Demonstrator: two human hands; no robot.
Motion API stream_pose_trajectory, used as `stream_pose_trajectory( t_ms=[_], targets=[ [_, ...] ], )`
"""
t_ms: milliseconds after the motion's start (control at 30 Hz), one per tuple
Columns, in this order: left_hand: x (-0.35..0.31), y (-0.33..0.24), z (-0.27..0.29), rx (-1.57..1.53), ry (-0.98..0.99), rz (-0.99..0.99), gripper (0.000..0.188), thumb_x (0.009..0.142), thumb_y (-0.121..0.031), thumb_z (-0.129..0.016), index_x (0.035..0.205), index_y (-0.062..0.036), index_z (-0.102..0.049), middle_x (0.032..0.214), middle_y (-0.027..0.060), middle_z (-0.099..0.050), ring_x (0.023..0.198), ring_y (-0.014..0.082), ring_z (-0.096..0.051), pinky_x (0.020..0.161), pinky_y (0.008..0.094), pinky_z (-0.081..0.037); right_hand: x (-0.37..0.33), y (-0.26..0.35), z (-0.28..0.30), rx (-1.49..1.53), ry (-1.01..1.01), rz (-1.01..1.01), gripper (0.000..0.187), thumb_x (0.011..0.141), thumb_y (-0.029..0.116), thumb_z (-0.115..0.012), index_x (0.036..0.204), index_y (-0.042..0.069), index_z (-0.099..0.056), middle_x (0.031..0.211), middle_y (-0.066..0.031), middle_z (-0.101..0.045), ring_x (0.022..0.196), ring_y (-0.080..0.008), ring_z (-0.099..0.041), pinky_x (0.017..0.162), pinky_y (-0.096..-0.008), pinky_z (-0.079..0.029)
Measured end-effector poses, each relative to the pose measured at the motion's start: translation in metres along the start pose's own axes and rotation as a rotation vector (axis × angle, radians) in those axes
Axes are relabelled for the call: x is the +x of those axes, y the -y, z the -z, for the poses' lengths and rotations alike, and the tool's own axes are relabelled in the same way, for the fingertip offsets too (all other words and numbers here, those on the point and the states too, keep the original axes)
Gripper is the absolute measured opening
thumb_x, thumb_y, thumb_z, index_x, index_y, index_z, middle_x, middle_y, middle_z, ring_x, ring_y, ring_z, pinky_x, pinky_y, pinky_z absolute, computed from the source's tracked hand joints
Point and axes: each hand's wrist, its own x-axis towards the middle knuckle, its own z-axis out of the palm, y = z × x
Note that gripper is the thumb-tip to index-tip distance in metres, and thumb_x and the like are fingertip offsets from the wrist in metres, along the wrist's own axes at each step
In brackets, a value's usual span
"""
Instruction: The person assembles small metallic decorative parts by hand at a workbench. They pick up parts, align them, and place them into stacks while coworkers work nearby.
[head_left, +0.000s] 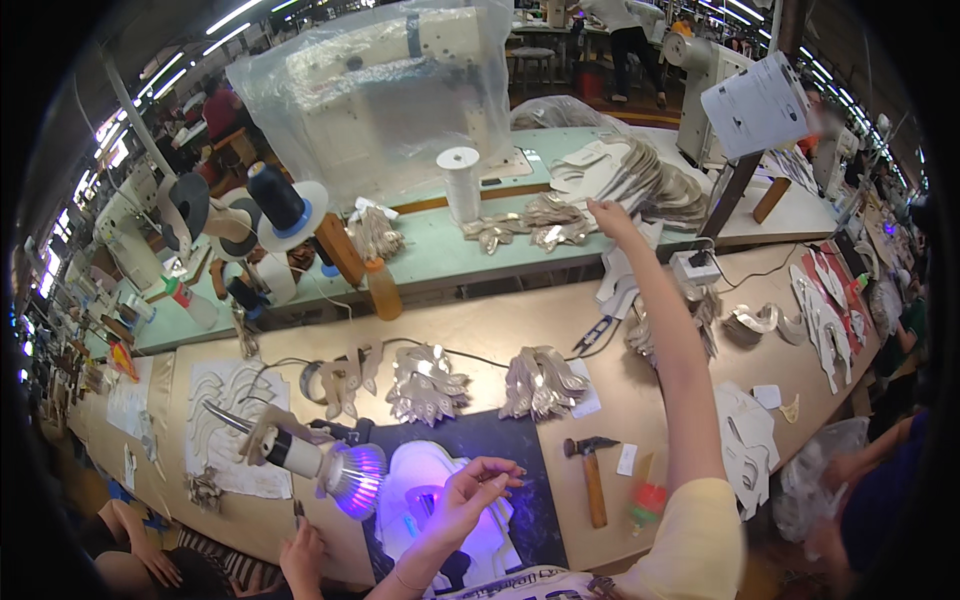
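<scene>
The right hand (610, 215) reaches far across the counter (500, 335) to the stack of cut pieces (640, 170), fingertips touching it; whether its grip has closed I cannot tell. The left hand (470, 495), grip loose and holding nothing, hovers over a white piece (420, 480) lit violet by the lamp (350, 478), with a hammer (592, 475) just to the right.

The bench holds one hammer (591, 472), one purple-lit lamp (352, 478), one orange bottle (383, 288), one white thread cone (461, 184), one dark thread cone (277, 197) and one plastic-covered sewing machine (380, 90).

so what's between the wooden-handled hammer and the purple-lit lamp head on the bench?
In the head view: the person's left hand over a white cut piece on the dark mat, between hammer and lamp.
</scene>
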Motion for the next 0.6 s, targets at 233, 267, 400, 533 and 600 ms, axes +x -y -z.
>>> stream_pose_trajectory(
  t_ms=[233,267,400,533,600],
  targets=[
    [-0.009,-0.012,0.024,-0.056,-0.157,-0.041,0.024,0.099,-0.012,-0.053,0.119,-0.0004,-0.057,0.117,0.0129,-0.063,0.104,0.0198,-0.062,0.089,0.0322,-0.049,0.058,-0.006,-0.077,-0.029,-0.294,-0.259,0.064,0.078,0.047,-0.068,0.110,-0.009,-0.064,0.107,-0.0240,-0.068,0.100,-0.0358,-0.067,0.086,-0.0412,-0.053],
    [-0.010,-0.011,0.027,-0.055,-0.155,-0.061,0.023,0.099,-0.012,-0.052,0.118,-0.0003,-0.057,0.117,0.0127,-0.063,0.104,0.0197,-0.062,0.089,0.0322,-0.049,0.057,0.000,-0.079,-0.041,-0.225,-0.222,0.065,0.074,0.045,-0.071,0.110,-0.008,-0.064,0.107,-0.0241,-0.068,0.100,-0.0354,-0.067,0.085,-0.0407,-0.054],
    [-0.016,-0.004,0.033,-0.056,-0.175,-0.047,0.022,0.099,-0.012,-0.051,0.118,0.0000,-0.057,0.116,0.0123,-0.063,0.103,0.0192,-0.062,0.088,0.0322,-0.049,0.045,0.014,-0.075,0.005,-0.135,-0.091,0.054,0.054,0.031,-0.082,0.091,-0.007,-0.069,0.091,-0.0214,-0.070,0.084,-0.0292,-0.069,0.071,-0.0359,-0.055],
    [-0.021,0.003,0.032,-0.089,-0.157,-0.054,0.024,0.099,-0.012,-0.053,0.118,0.0007,-0.057,0.116,0.0132,-0.064,0.104,0.0187,-0.062,0.091,0.0308,-0.048,0.020,0.038,-0.060,0.221,0.038,0.086,0.027,0.060,0.018,-0.076,0.073,-0.005,-0.068,0.073,-0.0121,-0.067,0.062,-0.0177,-0.062,0.059,-0.0300,-0.049],
    [-0.023,0.003,0.030,-0.091,-0.127,-0.080,0.024,0.099,-0.011,-0.053,0.119,0.0009,-0.056,0.117,0.0134,-0.063,0.105,0.0183,-0.062,0.091,0.0306,-0.048,-0.010,0.056,-0.041,0.400,0.151,0.162,0.020,0.067,0.013,-0.072,0.077,-0.004,-0.068,0.075,-0.0091,-0.067,0.064,-0.0140,-0.061,0.059,-0.0273,-0.048]
  ],
)
